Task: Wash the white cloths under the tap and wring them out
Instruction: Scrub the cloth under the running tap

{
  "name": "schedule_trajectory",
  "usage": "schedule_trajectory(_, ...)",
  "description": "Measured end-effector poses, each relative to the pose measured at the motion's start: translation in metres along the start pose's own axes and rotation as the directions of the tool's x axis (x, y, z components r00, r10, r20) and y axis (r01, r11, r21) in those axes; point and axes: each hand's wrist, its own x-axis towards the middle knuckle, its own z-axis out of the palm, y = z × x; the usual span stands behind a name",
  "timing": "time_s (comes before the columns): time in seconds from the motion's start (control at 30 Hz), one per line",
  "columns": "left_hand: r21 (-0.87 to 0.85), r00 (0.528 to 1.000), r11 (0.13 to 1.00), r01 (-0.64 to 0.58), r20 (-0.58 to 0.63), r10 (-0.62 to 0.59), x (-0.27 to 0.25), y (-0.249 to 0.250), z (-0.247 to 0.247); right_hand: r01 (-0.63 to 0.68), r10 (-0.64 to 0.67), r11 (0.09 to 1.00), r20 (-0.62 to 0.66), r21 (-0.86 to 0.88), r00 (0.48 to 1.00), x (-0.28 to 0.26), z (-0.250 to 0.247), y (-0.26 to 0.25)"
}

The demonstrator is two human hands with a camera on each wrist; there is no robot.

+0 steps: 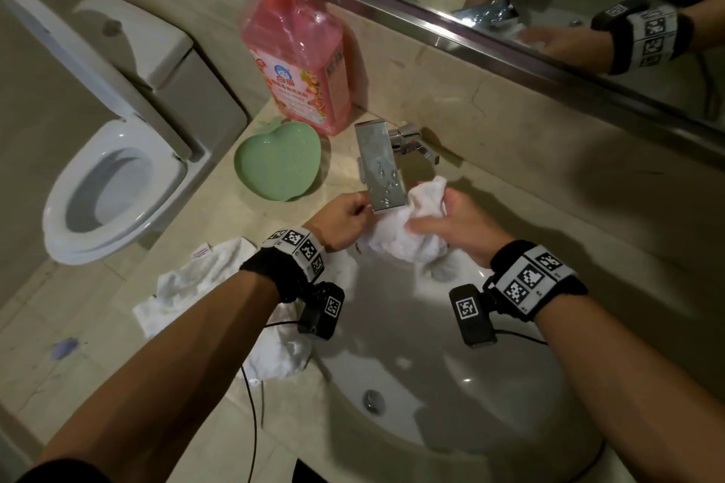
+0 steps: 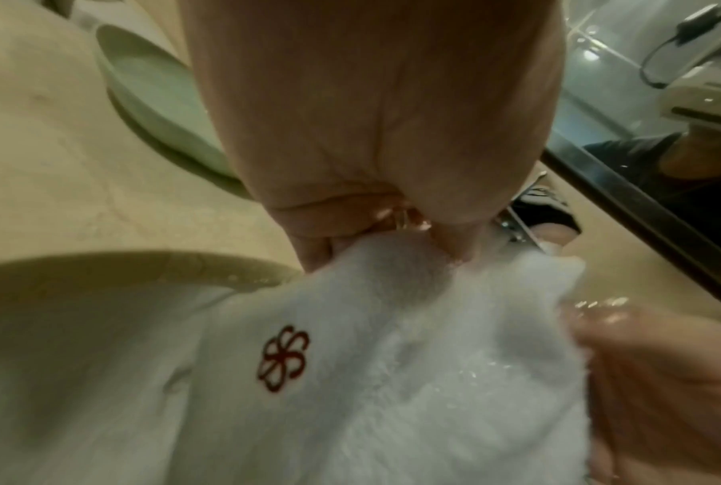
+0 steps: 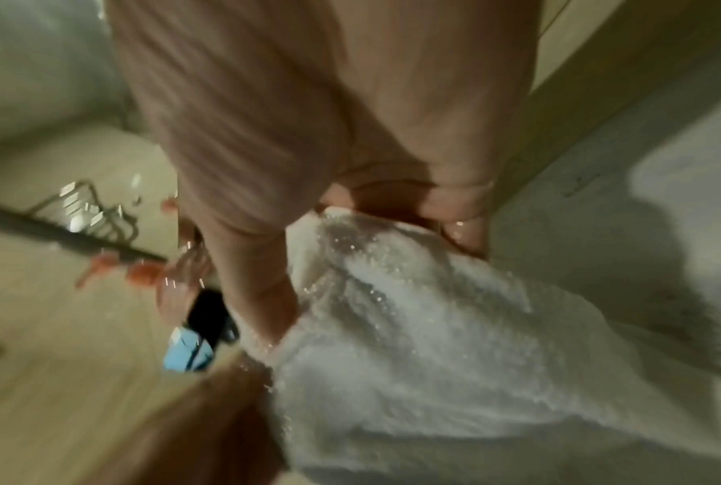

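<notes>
Both hands are held beneath the spout of a flat chrome tap (image 1: 382, 165), over the far side of a white basin (image 1: 451, 372). One white cloth (image 1: 404, 231), bunched and glistening wet, is gripped between them. The left hand (image 1: 340, 222) has its fingers curled tight, and an edge of the cloth is pinched in its fingertips. The right hand (image 1: 451, 225) is more loosely closed, with the fingers wrapped over the cloth's far bundle and the thumb laid across the front. A small red flower emblem (image 2: 285, 357) is seen on the cloth in the left wrist view. Whether water is running cannot be told.

A second white cloth (image 1: 204, 286) lies crumpled on the counter just left of the left forearm, one end draped over the basin rim. Beyond the left hand, a green apple-shaped dish (image 1: 280, 161) and a pink pump bottle of detergent (image 1: 294, 63) stand on the counter.

Several risks can be judged. The left pinch is narrow, so the heavy wet cloth could be pulled free once twisting begins. Water could be flung onto the counter if wringing is done above the rim. The draped cloth could be dragged by the left forearm or its trailing cable. The wrist-worn cameras hang close to the wet cloth and could be splashed.
</notes>
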Motion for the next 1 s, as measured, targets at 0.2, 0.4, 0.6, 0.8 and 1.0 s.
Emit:
schedule_trajectory(0.2,0.074,0.999,0.997,0.03,-0.015,-0.029,-0.004,0.011,-0.01,0.002,0.003,0.971,0.018,-0.239,1.0,0.013,0.04,0.008)
schedule_trajectory(0.4,0.008,0.994,0.994,0.108,0.024,-0.108,-0.008,-0.007,-0.008,0.012,-0.017,0.999,-0.119,-0.047,0.993,0.01,0.026,0.001)
schedule_trajectory(0.6,-0.116,0.997,0.991,0.071,-0.008,-0.073,0.004,-0.001,0.013,0.019,-0.01,0.999,-0.183,0.045,0.983,-0.003,0.004,-0.001)
schedule_trajectory(0.8,-0.251,0.997,0.968,0.013,-0.071,-0.032,0.019,0.011,0.026,-0.015,0.003,0.999,-0.234,-0.051,0.972,-0.007,0.005,0.011)
schedule_trajectory(1.0,-0.409,0.981,0.904,0.121,-0.088,-0.171,0.007,-0.005,0.022,0.01,0.028,0.983,-0.203,0.182,0.979,-0.006,-0.002,0.002)
